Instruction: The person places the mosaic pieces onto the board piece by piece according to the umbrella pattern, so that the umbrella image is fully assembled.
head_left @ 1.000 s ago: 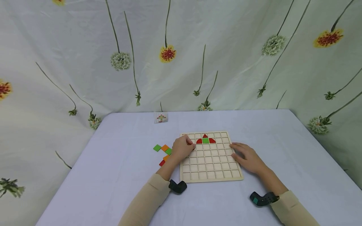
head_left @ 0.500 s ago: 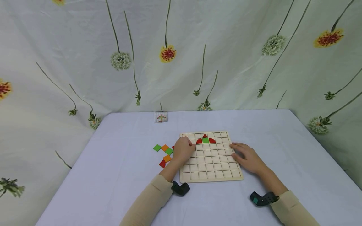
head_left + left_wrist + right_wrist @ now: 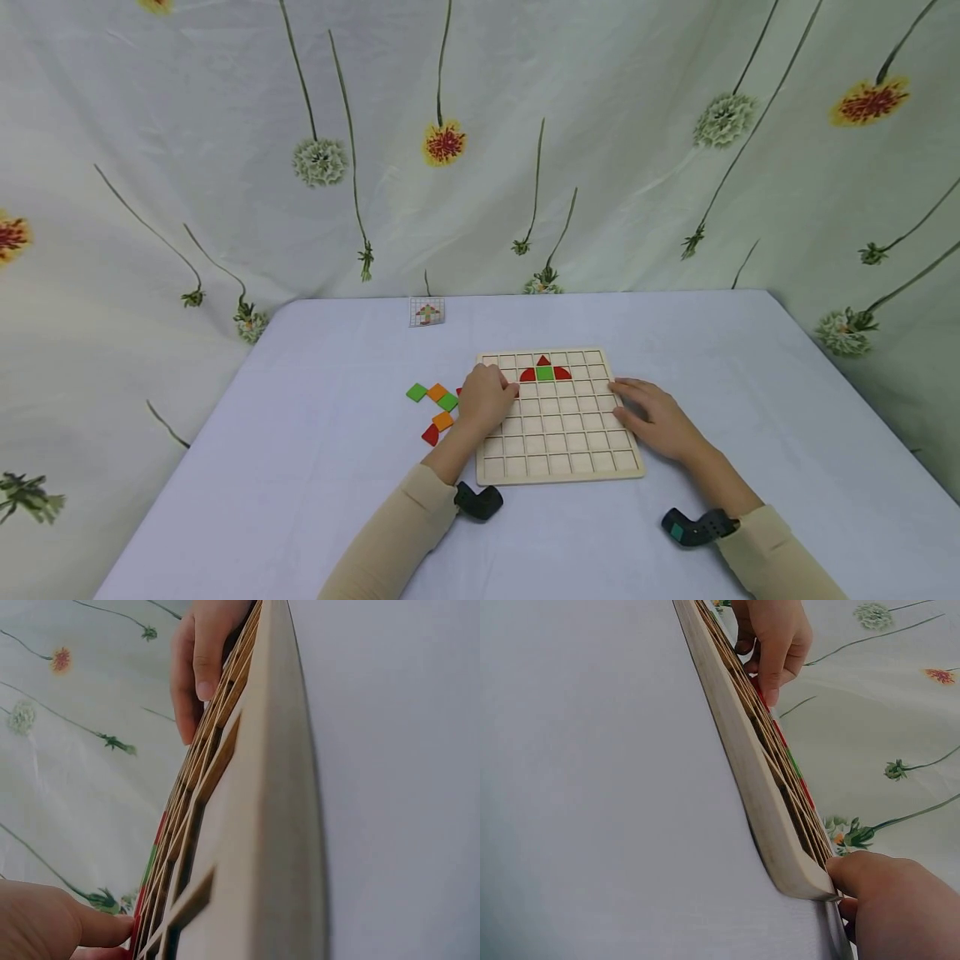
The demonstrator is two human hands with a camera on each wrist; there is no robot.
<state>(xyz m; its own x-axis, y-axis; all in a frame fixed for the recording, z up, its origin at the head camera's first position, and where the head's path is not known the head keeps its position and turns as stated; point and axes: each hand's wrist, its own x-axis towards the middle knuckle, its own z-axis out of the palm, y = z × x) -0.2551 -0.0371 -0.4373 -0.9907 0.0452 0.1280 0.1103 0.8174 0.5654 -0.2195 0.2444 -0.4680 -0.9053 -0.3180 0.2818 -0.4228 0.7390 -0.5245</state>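
Observation:
A pale wooden grid board (image 3: 562,450) lies on the table. On its upper rows sit a red triangle, a green square (image 3: 544,373) and two red quarter-round tiles (image 3: 562,374). My left hand (image 3: 484,398) is over the board's left part, its fingers curled. Its thumb and fingertips pinch a red tile (image 3: 757,687) down at the grid, and the tile's shape is mostly hidden. My right hand (image 3: 660,418) rests at the board's right edge with fingers relaxed; the thumb (image 3: 859,871) touches the rim in the right wrist view.
Left of the board lie loose tiles: green squares (image 3: 416,392), orange squares (image 3: 443,421) and a red quarter-round tile (image 3: 431,435). Another red tile shows partly behind my left hand. A small pattern card (image 3: 427,312) lies near the table's far edge, before a flowered cloth.
My left hand has shifted very slightly right, its forearm uncovering more of the orange and red loose tiles. A bit of red now shows under its thumb. My right hand stays in place.

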